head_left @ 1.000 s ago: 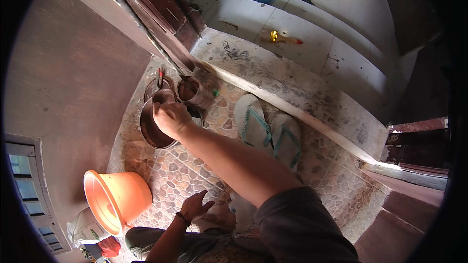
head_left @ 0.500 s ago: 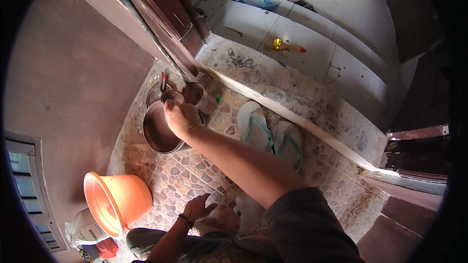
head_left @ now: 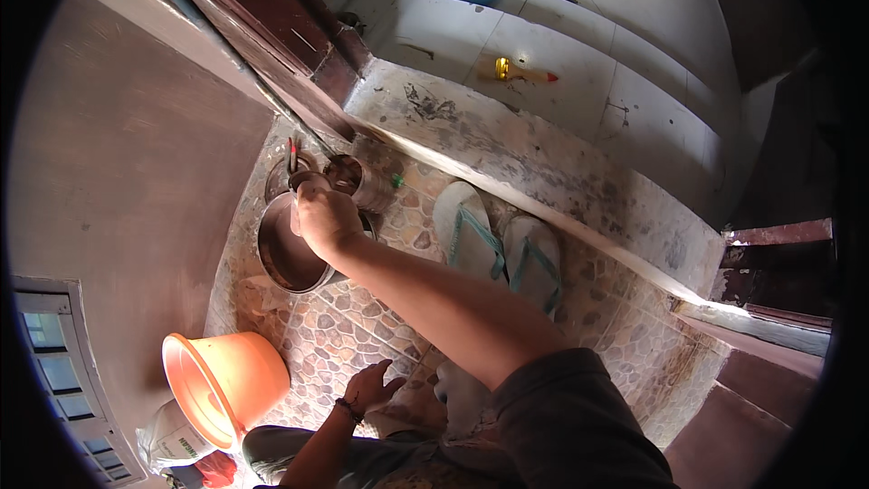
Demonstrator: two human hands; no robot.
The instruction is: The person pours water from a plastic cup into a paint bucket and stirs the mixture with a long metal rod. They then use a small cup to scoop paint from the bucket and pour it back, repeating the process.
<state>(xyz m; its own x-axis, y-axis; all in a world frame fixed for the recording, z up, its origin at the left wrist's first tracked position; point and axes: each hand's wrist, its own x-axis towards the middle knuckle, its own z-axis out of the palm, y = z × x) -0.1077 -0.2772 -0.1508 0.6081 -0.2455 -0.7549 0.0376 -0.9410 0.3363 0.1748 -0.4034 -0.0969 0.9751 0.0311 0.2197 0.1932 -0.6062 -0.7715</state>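
Right hand [head_left: 324, 217] stretched far out to the upper left of the frame, sitting over the top edge of a round pot [head_left: 288, 258] full of brown stuff; fingers curled in tight around something small and dark at the pot's rim, maybe a handle or a little cup; too dark and too small to tell which. So: closed up, but on what, cannot tell.

Pot just under and a bit to the lower left of that hand; touching or nearly touching at the rim. Round, so no real long side; open mouth facing up toward the camera. Right arm running from the lower right up to the pot, long and straight.

Left hand [head_left: 369, 389] low in the middle of the frame, fingers spread wide, palm down near the stone floor [head_left: 353, 335]; holding nothing; well apart from the pot. Right hand much nearer to the pot than the left one.

Just above the pot, a small tin can [head_left: 353, 179] tipped on its side, open mouth pointing to the upper left; beside it another round tin with a thin red stick [head_left: 291, 154] standing up in it, pointing to the top of the frame.

Orange bucket [head_left: 222, 380] at the lower left, tipped over. Two green flip-flops [head_left: 502, 249] side by side in the middle, toes pointing up and left. Small yellow brush [head_left: 511, 70] lying on the white step near the top.
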